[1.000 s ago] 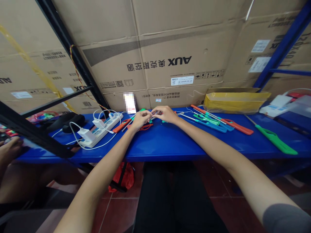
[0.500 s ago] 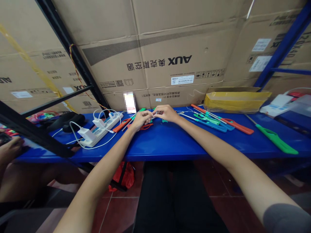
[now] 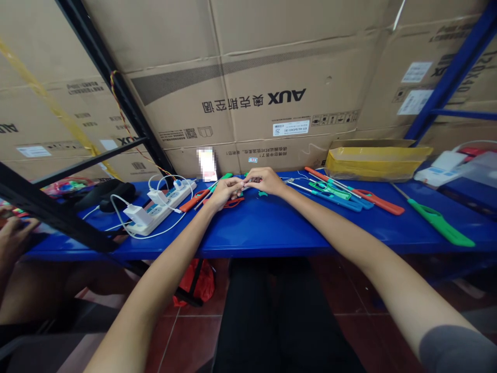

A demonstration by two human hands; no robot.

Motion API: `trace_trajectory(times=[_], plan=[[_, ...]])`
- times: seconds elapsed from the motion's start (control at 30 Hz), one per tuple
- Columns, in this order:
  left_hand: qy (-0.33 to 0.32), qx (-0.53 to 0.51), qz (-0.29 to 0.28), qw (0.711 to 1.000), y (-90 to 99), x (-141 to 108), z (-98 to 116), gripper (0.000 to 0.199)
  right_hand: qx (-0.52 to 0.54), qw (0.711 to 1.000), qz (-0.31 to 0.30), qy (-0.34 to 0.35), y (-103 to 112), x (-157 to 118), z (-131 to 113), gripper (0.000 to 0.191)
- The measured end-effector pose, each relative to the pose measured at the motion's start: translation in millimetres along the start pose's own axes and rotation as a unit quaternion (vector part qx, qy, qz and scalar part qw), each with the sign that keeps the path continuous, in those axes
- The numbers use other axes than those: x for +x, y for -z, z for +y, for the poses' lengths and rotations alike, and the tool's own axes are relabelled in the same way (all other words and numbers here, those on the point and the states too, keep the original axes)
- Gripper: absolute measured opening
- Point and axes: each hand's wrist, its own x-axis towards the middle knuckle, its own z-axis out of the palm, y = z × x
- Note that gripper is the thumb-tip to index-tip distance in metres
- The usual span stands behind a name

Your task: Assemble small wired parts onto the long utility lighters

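Observation:
My left hand and my right hand meet fingertip to fingertip above the blue table. Both are closed in a pinch; whatever lies between the fingers is too small and too covered to name. Beneath the left hand shows a red plastic handle piece, and a small green piece lies under the right. Left of the hands rests an orange-handled gas lighter. Beyond my right wrist lie several long-necked lighters, among them a blue one and an orange one.
A green lighter lies at the far right. A yellow-taped box stands at the back. On the left are a white power strip with chargers and cables, a black post and another person's hand. Cardboard walls the back.
My hands hold nearly the same place and pinch, with only slight finger movement. The other person's hand at the left has shifted a little.

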Motion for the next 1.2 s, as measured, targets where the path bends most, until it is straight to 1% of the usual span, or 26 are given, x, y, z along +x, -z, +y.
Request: trace_trajectory(times=[0.2,0.37,0.67,0.83,1.1,1.2], plan=[[0.003,-0.019,0.006,1.000,-1.2,0.8,-0.5,0.062,-0.004,1.000,0.006,0.006,0.3,-1.0,-1.2,0.027],[0.003,-0.016,0.007,1.000,-2.8,-1.1,4.1,0.058,-0.009,1.000,0.006,0.001,0.0,-2.0,0.2,0.028],[0.003,-0.026,0.011,1.000,-3.6,-0.5,4.5,0.051,-0.020,1.000,0.012,0.007,-0.4,-1.5,0.0,0.024],[-0.004,-0.009,0.016,1.000,-4.0,0.9,2.3,0.051,-0.035,0.999,0.003,-0.017,-0.8,-2.0,-1.1,0.023],[-0.001,0.012,0.028,1.000,-1.3,2.9,-1.2,0.051,-0.016,0.999,0.010,-0.049,-5.1,-2.3,-2.3,0.016],[-0.007,0.008,0.036,0.999,-0.5,4.2,-2.9,0.052,0.000,0.998,0.008,-0.067,-6.7,-0.9,-2.5,0.021]])
